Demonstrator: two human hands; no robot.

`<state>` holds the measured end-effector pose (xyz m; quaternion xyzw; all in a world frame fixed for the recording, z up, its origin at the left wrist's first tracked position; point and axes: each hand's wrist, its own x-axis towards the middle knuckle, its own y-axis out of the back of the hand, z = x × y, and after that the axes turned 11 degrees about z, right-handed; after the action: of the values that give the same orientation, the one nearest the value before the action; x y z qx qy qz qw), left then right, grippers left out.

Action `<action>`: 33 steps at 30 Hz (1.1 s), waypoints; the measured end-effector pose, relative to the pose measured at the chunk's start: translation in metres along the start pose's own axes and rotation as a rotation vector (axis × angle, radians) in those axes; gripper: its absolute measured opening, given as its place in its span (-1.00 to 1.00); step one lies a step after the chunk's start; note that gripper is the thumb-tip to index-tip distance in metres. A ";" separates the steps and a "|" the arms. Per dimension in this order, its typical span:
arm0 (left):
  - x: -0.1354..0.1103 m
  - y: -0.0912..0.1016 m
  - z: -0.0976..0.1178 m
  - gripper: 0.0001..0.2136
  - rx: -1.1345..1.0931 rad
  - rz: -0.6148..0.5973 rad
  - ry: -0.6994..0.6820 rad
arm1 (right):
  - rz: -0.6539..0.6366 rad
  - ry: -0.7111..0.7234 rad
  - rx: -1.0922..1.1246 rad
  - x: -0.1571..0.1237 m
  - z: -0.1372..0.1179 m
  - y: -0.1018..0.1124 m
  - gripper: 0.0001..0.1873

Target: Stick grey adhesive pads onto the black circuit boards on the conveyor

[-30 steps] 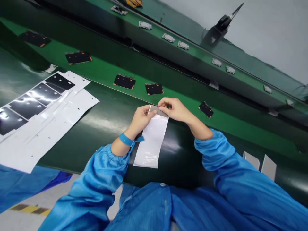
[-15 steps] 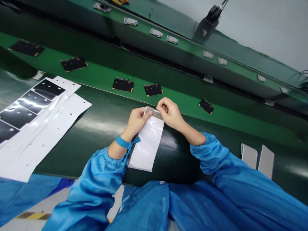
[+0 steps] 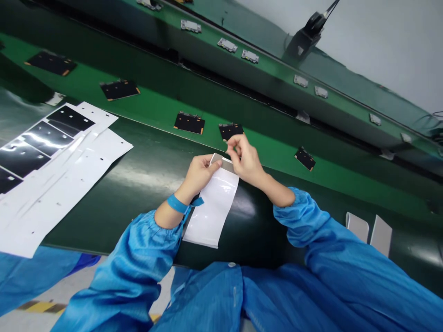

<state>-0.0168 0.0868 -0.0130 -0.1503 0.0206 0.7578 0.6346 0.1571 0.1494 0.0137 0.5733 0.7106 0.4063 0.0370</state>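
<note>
Pinching the top end of a white strip (image 3: 215,207) with the left hand (image 3: 198,174), clamped there between thumb and fingers, pressing with the thumb on the grey band (image 3: 228,166). Holding the right hand (image 3: 245,159) just beside the band's right part, with thumb and fingertips together; cannot tell if gripping anything small. Keeping the strip over the dark green table (image 3: 145,184), lower end toward the body; cannot tell if touching the tabletop. Wearing a blue wrist strap (image 3: 177,203) on the left, plus blue sleeves (image 3: 299,210) on both arms.

Lying to the left on the table, well apart from the strip: overlapping white sheets (image 3: 93,168) with shiny black panels (image 3: 24,154). Resting near the right sleeve: two light grey pieces (image 3: 357,227), just beside each other. Spread along the bright green belt (image 3: 270,150) past the table: several black plates (image 3: 189,123) with orange corners, one partly hidden behind the right hand. Sitting on the higher green ledge (image 3: 275,69): small grey parts (image 3: 191,26).
</note>
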 end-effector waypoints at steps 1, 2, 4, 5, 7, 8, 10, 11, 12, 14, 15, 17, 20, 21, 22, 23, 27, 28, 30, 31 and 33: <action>0.000 0.000 0.000 -0.67 -0.002 0.001 0.011 | 0.003 -0.038 0.015 0.010 0.005 -0.002 -0.80; -0.001 0.000 0.001 -0.67 -0.001 -0.007 0.018 | -0.004 -0.066 0.037 0.023 0.011 -0.006 -0.78; -0.002 -0.001 0.003 -0.67 0.001 -0.064 0.032 | -0.056 -0.072 0.108 0.051 0.023 -0.020 -0.74; -0.002 -0.001 0.003 -0.68 0.006 -0.114 0.042 | -0.093 -0.057 0.151 0.064 0.029 -0.031 -0.73; -0.003 -0.002 0.004 -0.69 0.025 -0.232 0.060 | -0.165 -0.026 0.216 0.089 0.037 -0.056 -0.71; -0.003 -0.002 0.004 -0.70 0.036 -0.289 0.066 | -0.195 -0.019 0.230 0.098 0.040 -0.070 -0.70; -0.003 -0.002 0.003 -0.71 0.053 -0.375 0.072 | -0.233 -0.015 0.228 0.111 0.042 -0.096 -0.69; -0.003 -0.001 0.003 -0.72 0.057 -0.406 0.074 | -0.244 -0.016 0.218 0.114 0.042 -0.106 -0.69; -0.003 -0.001 0.002 -0.72 0.062 -0.429 0.073 | -0.252 -0.017 0.206 0.116 0.043 -0.115 -0.68; -0.004 -0.002 0.000 -0.71 0.078 -0.461 0.057 | -0.260 -0.010 0.185 0.117 0.043 -0.126 -0.67; -0.004 -0.002 -0.001 -0.71 0.086 -0.473 0.045 | -0.261 -0.003 0.176 0.117 0.044 -0.129 -0.67; -0.005 -0.003 -0.001 -0.72 0.085 -0.491 0.023 | -0.259 0.010 0.156 0.116 0.045 -0.131 -0.65; -0.006 -0.004 0.000 -0.73 0.062 -0.509 0.015 | -0.257 0.019 0.104 0.113 0.047 -0.128 -0.60; -0.007 -0.004 0.000 -0.74 0.058 -0.510 0.015 | -0.258 0.021 0.078 0.113 0.047 -0.126 -0.58; -0.007 -0.005 0.001 -0.74 0.055 -0.510 0.015 | -0.261 0.022 0.049 0.112 0.047 -0.124 -0.57; -0.007 -0.005 0.002 -0.75 0.053 -0.508 0.017 | -0.263 0.023 0.021 0.111 0.047 -0.123 -0.57; -0.006 -0.005 0.003 -0.76 0.043 -0.511 0.022 | -0.256 0.026 -0.041 0.107 0.046 -0.115 -0.57; -0.006 -0.006 0.003 -0.76 0.042 -0.512 0.023 | -0.250 0.029 -0.046 0.105 0.046 -0.113 -0.56; -0.006 -0.006 0.003 -0.76 0.044 -0.511 0.027 | -0.242 0.042 -0.058 0.103 0.046 -0.109 -0.56; -0.006 -0.006 0.002 -0.75 0.045 -0.512 0.029 | -0.245 0.050 -0.069 0.101 0.046 -0.106 -0.55; -0.006 -0.006 0.002 -0.75 0.049 -0.513 0.028 | -0.264 0.071 -0.092 0.099 0.045 -0.102 -0.54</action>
<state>-0.0109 0.0825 -0.0088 -0.1459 0.0090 0.5692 0.8091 0.0671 0.2564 -0.0385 0.4576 0.7613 0.4502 0.0911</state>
